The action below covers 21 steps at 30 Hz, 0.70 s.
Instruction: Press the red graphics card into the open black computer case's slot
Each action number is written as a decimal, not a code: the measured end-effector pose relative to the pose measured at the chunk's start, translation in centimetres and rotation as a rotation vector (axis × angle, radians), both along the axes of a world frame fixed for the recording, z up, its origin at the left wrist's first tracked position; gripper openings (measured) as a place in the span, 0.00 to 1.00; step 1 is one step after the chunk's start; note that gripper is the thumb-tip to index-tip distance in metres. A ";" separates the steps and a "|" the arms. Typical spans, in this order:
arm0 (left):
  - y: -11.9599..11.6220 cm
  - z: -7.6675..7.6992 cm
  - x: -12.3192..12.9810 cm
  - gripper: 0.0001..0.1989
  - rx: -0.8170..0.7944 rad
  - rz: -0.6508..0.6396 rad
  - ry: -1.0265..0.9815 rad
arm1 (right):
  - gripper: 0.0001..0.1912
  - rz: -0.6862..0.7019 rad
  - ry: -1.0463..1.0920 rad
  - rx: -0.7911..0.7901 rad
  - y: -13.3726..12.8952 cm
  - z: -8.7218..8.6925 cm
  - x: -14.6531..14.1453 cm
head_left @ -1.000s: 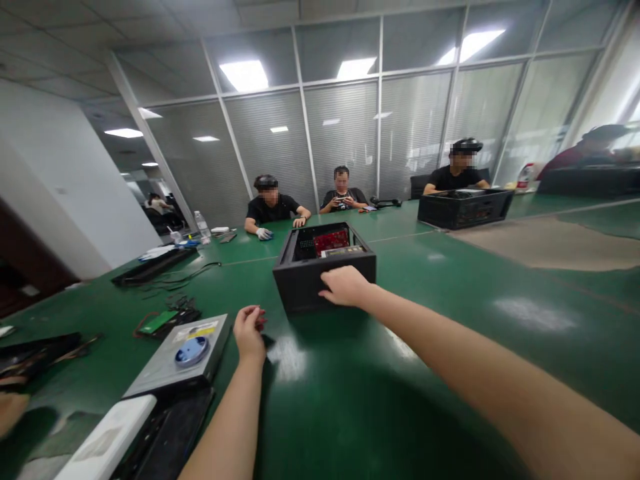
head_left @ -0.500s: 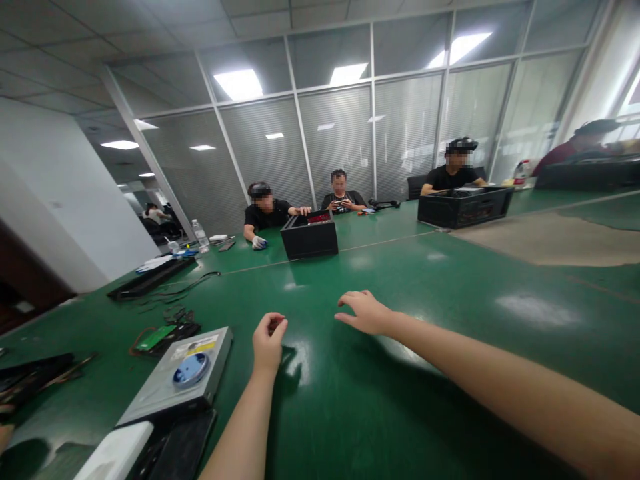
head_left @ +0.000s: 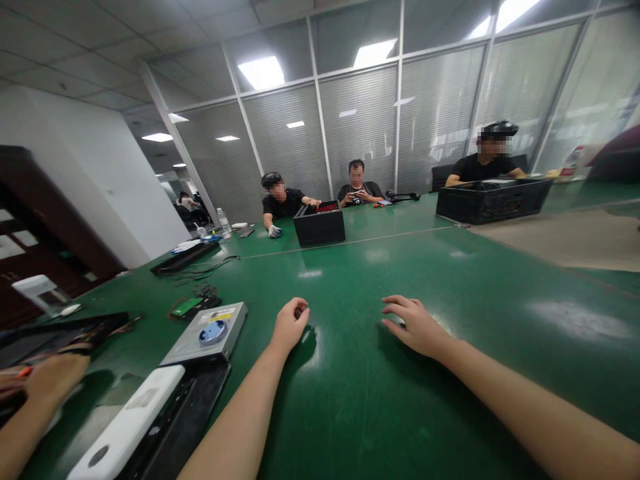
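Over the green table (head_left: 345,373) my left hand (head_left: 291,325) is curled, with thumb and forefinger close together. A dark gap shows between them, and I cannot make out whether anything small is held there. To its left lies a silver optical drive (head_left: 227,333) with a round blue dish (head_left: 213,333) on top. My right hand (head_left: 414,327) is spread above the tabletop with its fingers apart and no object visible in it. The two hands are well separated.
A long white device (head_left: 131,420) and a black panel (head_left: 200,407) lie at near left. Another person's hand (head_left: 57,373) works at the left edge. Across the table, people sit behind black computer cases (head_left: 320,228). A green circuit board (head_left: 188,307) lies behind the drive.
My right hand has moved right, away from my left hand, with its fingers spread. The view has turned left, so another person's arm shows more at the left edge.
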<state>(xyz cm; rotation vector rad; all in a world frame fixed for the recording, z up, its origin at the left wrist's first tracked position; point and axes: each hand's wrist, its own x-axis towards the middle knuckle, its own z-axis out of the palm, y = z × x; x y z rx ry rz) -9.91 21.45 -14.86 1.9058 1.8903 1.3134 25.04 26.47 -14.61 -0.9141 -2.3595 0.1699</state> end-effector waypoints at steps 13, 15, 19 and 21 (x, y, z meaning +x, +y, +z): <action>0.9 -0.3 -0.7 0.08 -0.018 0.007 0.059 | 0.06 0.018 0.019 -0.081 0.1 -0.5 -1.1; 0.8 -0.3 -0.9 0.08 -0.012 0.019 0.043 | 0.05 0.018 0.014 -0.090 0.1 -0.5 -1.1; 0.5 -0.3 -1.0 0.08 -0.004 0.031 0.042 | 0.06 0.013 0.025 -0.095 0.7 -1.0 -0.8; 0.4 -0.3 -1.0 0.09 -0.012 0.038 0.049 | 0.06 0.019 0.026 -0.091 1.0 -1.3 -0.6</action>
